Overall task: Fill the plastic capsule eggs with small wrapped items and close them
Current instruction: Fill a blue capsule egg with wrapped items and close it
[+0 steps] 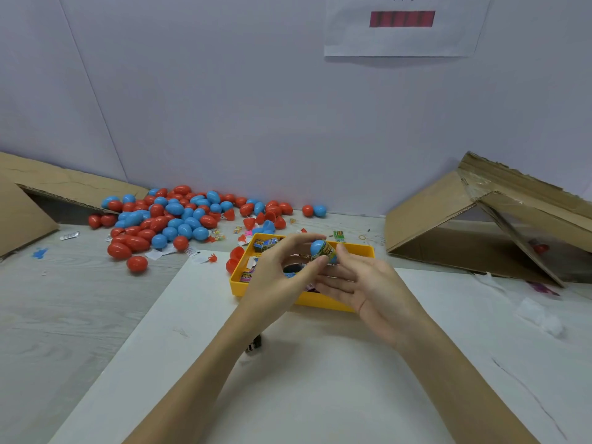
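A blue capsule egg is held over the yellow tray, with a small yellow-green wrapped item sticking out between its two halves. My left hand pinches the egg's left half between thumb and fingers. My right hand holds the other end with thumb and fingertips, palm turned up. Several more wrapped items lie in the tray, partly hidden by my hands.
A heap of red and blue eggs covers the table at the back left, with loose red halves beside the tray. Cardboard boxes lie at the far left and right. A white sheet lies under my arms.
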The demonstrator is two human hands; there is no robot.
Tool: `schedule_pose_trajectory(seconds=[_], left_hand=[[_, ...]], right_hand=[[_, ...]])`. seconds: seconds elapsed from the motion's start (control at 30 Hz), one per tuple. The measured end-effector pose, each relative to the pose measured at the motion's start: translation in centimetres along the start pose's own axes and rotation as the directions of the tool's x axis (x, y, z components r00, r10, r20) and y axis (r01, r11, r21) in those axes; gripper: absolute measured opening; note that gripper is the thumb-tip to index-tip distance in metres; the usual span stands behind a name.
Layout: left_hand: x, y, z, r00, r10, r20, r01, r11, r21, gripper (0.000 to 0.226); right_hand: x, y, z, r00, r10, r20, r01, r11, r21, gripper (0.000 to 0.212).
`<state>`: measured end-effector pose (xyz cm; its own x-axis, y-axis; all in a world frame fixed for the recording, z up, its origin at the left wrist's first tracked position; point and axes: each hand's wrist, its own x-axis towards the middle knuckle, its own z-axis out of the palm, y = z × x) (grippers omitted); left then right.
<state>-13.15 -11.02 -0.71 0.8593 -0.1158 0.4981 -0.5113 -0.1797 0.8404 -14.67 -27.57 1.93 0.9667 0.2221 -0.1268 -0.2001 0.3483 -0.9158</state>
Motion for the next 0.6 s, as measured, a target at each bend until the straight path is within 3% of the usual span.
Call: schedule_pose_trajectory(seconds=[0.37, 0.6], left_hand=[[-0.2, 0.1, -0.2, 0.997, 0.022, -0.070, -0.021, 1.000, 0.018, 0.032], [0.2, 0.4, -0.6, 0.990, -0.141, -0.026, 0.134, 0.972, -0.191, 0.028]], right_hand=[[0.2, 0.9, -0.2, 0.974, -0.208, -0.084, 0.177, 0.943, -0.280, 0.024], [0.6, 1.5, -0.2, 0.940, -0.339, -0.032, 0.302, 0.874, -0.380, 0.018]])
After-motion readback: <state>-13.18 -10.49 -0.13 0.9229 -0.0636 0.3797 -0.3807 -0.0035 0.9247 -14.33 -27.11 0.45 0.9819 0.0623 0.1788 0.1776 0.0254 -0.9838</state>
